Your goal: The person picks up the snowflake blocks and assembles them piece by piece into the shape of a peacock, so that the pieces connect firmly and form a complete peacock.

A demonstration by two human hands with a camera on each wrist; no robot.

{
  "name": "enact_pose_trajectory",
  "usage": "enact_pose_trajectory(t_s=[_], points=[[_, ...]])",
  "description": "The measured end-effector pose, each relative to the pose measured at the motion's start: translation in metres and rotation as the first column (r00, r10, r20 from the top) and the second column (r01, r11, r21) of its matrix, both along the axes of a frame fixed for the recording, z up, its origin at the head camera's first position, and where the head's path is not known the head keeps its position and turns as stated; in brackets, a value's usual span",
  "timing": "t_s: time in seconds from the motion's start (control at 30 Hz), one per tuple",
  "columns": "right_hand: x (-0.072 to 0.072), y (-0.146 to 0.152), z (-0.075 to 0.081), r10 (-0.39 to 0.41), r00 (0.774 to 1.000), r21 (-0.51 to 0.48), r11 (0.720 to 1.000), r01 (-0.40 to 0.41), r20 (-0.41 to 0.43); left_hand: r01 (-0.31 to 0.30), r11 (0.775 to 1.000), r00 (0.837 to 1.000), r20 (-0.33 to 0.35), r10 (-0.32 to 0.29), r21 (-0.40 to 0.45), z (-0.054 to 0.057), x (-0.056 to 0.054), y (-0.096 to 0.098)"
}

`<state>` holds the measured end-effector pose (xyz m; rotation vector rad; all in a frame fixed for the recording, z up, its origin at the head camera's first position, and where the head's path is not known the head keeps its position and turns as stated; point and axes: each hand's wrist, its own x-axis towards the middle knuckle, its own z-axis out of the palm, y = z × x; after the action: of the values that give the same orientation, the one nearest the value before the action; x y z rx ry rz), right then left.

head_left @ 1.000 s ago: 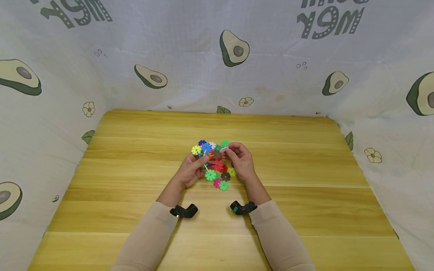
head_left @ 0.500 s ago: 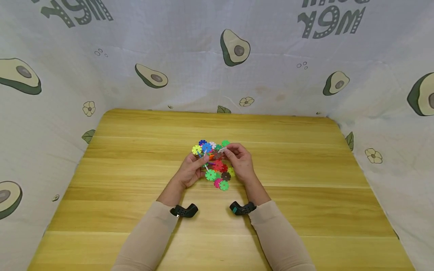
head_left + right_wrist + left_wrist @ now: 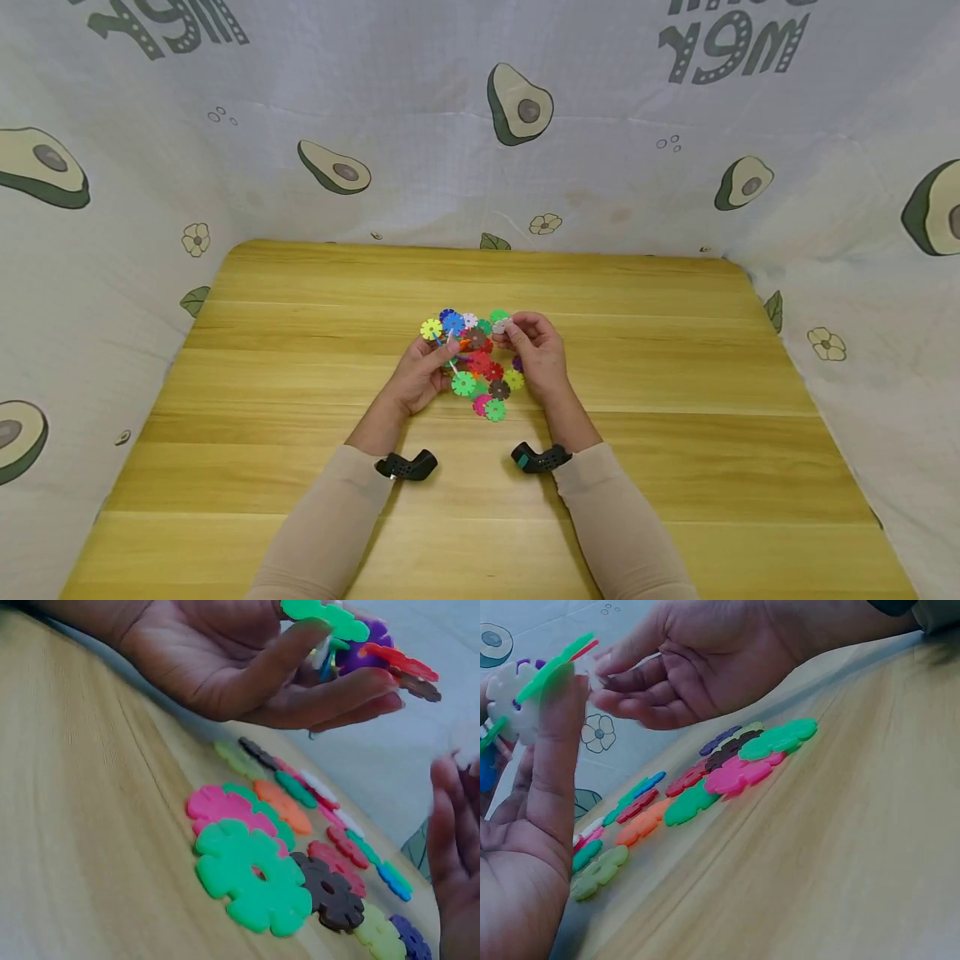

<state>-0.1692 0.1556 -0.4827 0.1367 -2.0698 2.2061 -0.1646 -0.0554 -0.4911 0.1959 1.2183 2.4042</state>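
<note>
My left hand [image 3: 418, 377] grips a cluster of joined snowflake building discs above the table. In the head view its blue disc [image 3: 453, 324] and yellow disc [image 3: 431, 329] show beyond the thumb. From the right wrist, a green disc [image 3: 334, 618], a purple disc [image 3: 366, 651] and a red disc [image 3: 405, 661] of the cluster stick out past the left fingers. My right hand [image 3: 543, 357] pinches a whitish disc [image 3: 501, 327] between thumb and fingers, to the right of the cluster. In the left wrist view the right fingertips mostly hide that disc.
Several loose discs lie on the wooden table [image 3: 645, 417] below the hands, including a large green disc [image 3: 244, 892], a pink disc [image 3: 739, 778] and an orange disc [image 3: 641, 823]. A printed cloth [image 3: 420, 108] hangs behind the table and along its sides.
The right hand has drawn slightly right and away with the whitish disc, turning its face more to the head camera. The left hand and cluster have shifted a little left.
</note>
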Motion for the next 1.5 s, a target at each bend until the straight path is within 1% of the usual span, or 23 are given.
enact_pose_trajectory(t_s=[0.07,0.1,0.17,0.27,0.33,0.4,0.47,0.53,0.6,0.67,0.73,0.77,0.8,0.83,0.87,0.97,1.07,1.1,1.17,1.23,1.3,1.4,1.5], points=[[0.0,0.001,-0.001,-0.021,0.999,0.149,0.989,0.014,0.045,-0.055,0.998,0.999,0.002,0.055,0.027,0.0,-0.001,0.0],[0.0,0.0,-0.002,-0.019,0.998,0.238,0.971,0.003,0.063,-0.085,0.995,0.996,0.0,0.085,0.042,0.0,-0.001,-0.001],[0.0,-0.001,-0.003,0.002,0.996,0.412,0.91,-0.04,0.091,-0.14,0.987,0.99,0.004,0.14,0.079,0.0,-0.002,-0.001],[0.001,-0.003,-0.005,0.056,0.994,0.586,0.804,-0.099,0.091,-0.182,0.977,0.983,0.006,0.183,0.114,0.0,-0.003,-0.001],[0.001,-0.005,-0.005,0.086,0.995,0.659,0.746,-0.099,0.052,-0.188,0.975,0.982,0.006,0.188,0.121,0.0,-0.003,-0.002],[0.002,-0.007,-0.004,0.119,0.993,0.71,0.699,-0.082,-0.002,-0.188,0.975,0.982,0.005,0.189,0.118,0.0,-0.003,-0.002],[0.003,-0.009,-0.003,0.168,0.984,0.757,0.651,-0.06,-0.066,-0.186,0.976,0.982,0.001,0.187,0.109,0.0,-0.003,-0.001],[0.005,-0.01,-0.001,0.224,0.97,0.802,0.595,-0.058,-0.097,-0.183,0.978,0.983,-0.005,0.185,0.103,0.0,-0.003,-0.001],[0.007,-0.011,0.0,0.27,0.96,0.843,0.532,-0.081,-0.078,-0.179,0.979,0.984,-0.009,0.181,0.098,0.001,-0.003,-0.001],[0.008,-0.012,0.001,0.292,0.956,0.87,0.479,-0.117,-0.032,-0.168,0.982,0.985,-0.017,0.171,0.09,0.0,-0.003,-0.001],[0.008,-0.013,0.002,0.286,0.958,0.877,0.455,-0.152,0.018,-0.158,0.985,0.987,-0.03,0.161,0.073,0.0,-0.003,-0.001],[0.008,-0.014,0.002,0.275,0.961,0.873,0.458,-0.168,0.041,-0.153,0.986,0.987,-0.037,0.156,0.063,-0.001,-0.004,-0.001],[0.008,-0.014,0.002,0.261,0.964,0.864,0.47,-0.179,0.058,-0.148,0.988,0.988,-0.045,0.15,0.052,-0.001,-0.004,-0.001],[0.008,-0.015,0.002,0.25,0.966,0.849,0.496,-0.185,0.064,-0.144,0.989,0.988,-0.054,0.146,0.04,-0.001,-0.004,-0.001],[0.007,-0.014,0.001,0.239,0.969,0.828,0.529,-0.185,0.064,-0.142,0.99,0.988,-0.061,0.143,0.029,-0.002,-0.003,-0.001],[0.005,-0.012,0.0,0.193,0.979,0.699,0.691,-0.186,0.069,-0.139,0.99,0.987,-0.082,0.138,-0.012,-0.002,-0.003,0.0],[0.002,-0.008,-0.001,0.121,0.99,0.495,0.857,-0.144,0.079,-0.131,0.99,0.987,-0.097,0.125,-0.06,-0.002,-0.003,0.001],[0.001,-0.007,-0.001,0.095,0.991,0.416,0.901,-0.124,0.091,-0.125,0.989,0.988,-0.1,0.117,-0.08,-0.002,-0.003,0.001],[-0.001,-0.004,0.0,0.044,0.994,0.277,0.958,-0.07,0.098,-0.108,0.988,0.99,-0.101,0.097,-0.111,-0.002,-0.002,0.002],[-0.002,-0.002,0.0,0.025,0.995,0.144,0.989,-0.038,0.092,-0.093,0.987,0.992,-0.095,0.081,-0.132,-0.002,-0.002,0.002],[-0.002,0.0,0.001,0.025,0.996,0.051,0.998,-0.03,0.081,-0.078,0.986,0.994,-0.093,0.065,-0.144,-0.003,-0.002,0.002],[-0.001,0.001,0.002,0.057,0.997,-0.033,0.998,-0.055,0.06,-0.059,0.989,0.995,-0.082,0.048,-0.135,-0.003,-0.002,0.002],[0.0,0.001,0.002,0.089,0.995,-0.057,0.995,-0.086,0.039,-0.04,0.992,0.997,-0.066,0.032,-0.119,-0.002,-0.001,0.002]])
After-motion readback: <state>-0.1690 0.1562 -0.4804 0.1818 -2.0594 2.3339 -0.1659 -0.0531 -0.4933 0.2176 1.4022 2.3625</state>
